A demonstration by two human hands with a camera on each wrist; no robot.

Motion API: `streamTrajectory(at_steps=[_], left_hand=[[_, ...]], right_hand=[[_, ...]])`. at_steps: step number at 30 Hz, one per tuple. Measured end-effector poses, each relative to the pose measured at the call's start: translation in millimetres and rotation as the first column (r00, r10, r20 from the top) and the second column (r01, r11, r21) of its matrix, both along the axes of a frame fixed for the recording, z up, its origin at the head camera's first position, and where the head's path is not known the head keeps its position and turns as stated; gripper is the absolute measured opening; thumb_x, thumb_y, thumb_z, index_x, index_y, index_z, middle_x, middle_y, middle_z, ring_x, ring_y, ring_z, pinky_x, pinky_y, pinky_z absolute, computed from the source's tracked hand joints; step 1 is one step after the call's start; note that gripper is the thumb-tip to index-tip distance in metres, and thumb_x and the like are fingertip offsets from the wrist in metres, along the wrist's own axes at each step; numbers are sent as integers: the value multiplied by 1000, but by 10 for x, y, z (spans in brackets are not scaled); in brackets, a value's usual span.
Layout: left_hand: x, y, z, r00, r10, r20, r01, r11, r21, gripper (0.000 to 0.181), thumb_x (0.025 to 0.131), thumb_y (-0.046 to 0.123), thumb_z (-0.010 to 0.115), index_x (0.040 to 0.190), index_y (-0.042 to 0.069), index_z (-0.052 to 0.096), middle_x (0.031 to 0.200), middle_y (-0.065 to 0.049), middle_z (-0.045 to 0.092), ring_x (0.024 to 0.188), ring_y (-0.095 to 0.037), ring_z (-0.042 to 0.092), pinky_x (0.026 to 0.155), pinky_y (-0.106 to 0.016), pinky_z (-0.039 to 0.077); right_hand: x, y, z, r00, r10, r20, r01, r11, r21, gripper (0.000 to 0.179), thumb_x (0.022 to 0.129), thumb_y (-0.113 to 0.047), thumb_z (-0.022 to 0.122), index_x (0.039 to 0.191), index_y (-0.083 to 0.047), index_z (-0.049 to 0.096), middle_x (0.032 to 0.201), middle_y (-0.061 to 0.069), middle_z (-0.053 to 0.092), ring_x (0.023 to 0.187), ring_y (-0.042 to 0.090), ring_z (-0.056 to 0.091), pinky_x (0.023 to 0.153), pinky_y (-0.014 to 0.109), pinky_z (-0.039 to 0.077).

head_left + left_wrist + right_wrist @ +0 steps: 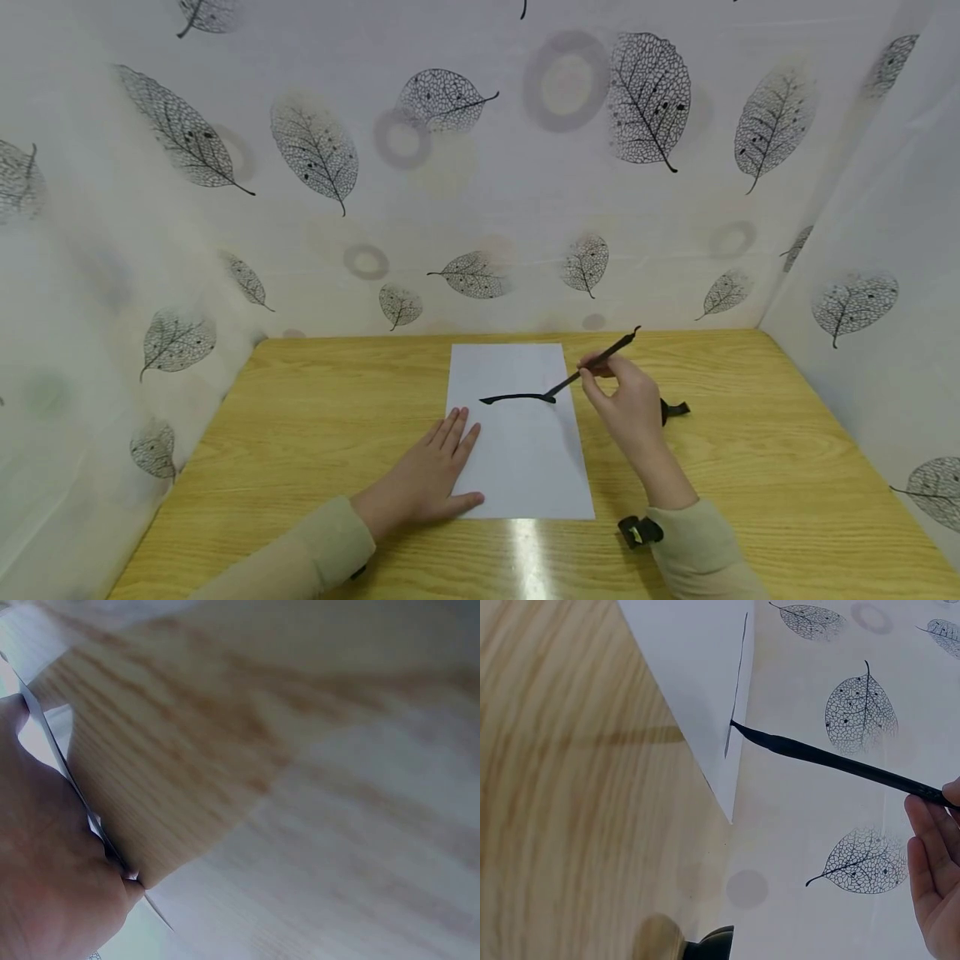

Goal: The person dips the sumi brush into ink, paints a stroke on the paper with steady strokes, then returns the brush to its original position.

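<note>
A white sheet of paper [517, 467] lies upright on the wooden table, with one black horizontal stroke [513, 397] across its upper half. My right hand [630, 404] pinches a dark writing brush [592, 364] by the handle, right of the sheet. The brush slants down to the left, and its tip touches the paper at the stroke's right end. In the right wrist view the brush [825, 757] also meets the dark line on the paper. My left hand [435, 471] rests flat over the sheet's lower left edge, fingers spread.
Partly hidden behind my right hand is a small black object [677, 409] on the table [322, 417]; its kind cannot be told. Black straps show at both wrists, the right one [640, 531] more plainly. Leaf-patterned white curtains [480, 208] stand behind and at both sides.
</note>
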State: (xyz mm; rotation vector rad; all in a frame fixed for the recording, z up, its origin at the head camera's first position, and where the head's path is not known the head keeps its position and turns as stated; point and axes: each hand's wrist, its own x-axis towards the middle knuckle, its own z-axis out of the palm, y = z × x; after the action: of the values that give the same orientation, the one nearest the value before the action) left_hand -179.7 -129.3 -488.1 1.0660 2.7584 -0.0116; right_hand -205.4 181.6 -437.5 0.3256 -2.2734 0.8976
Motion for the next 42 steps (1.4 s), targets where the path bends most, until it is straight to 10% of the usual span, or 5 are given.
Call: streamTrajectory(at_steps=[29, 42], left_hand=[[14, 3, 28, 1000, 6, 9, -6, 1000, -9, 98, 104, 72, 41, 169, 3, 18, 177, -26, 9, 166, -39, 12, 135, -49, 23], [10, -7, 15, 1000, -6, -10, 6, 1000, -15, 98, 104, 73, 39, 170, 3, 18, 177, -26, 10, 166, -39, 13, 134, -49, 24]], right_hand=[[61, 8, 261, 987, 10, -158, -9, 1000, 7, 16, 88, 5, 80, 103, -2, 78, 95, 11, 82, 82, 30, 78, 77, 20, 56], [84, 192, 360, 966, 27, -259, 9, 991, 137, 17, 85, 6, 80, 102, 1, 78, 94, 15, 81, 82, 32, 78, 73, 44, 59]])
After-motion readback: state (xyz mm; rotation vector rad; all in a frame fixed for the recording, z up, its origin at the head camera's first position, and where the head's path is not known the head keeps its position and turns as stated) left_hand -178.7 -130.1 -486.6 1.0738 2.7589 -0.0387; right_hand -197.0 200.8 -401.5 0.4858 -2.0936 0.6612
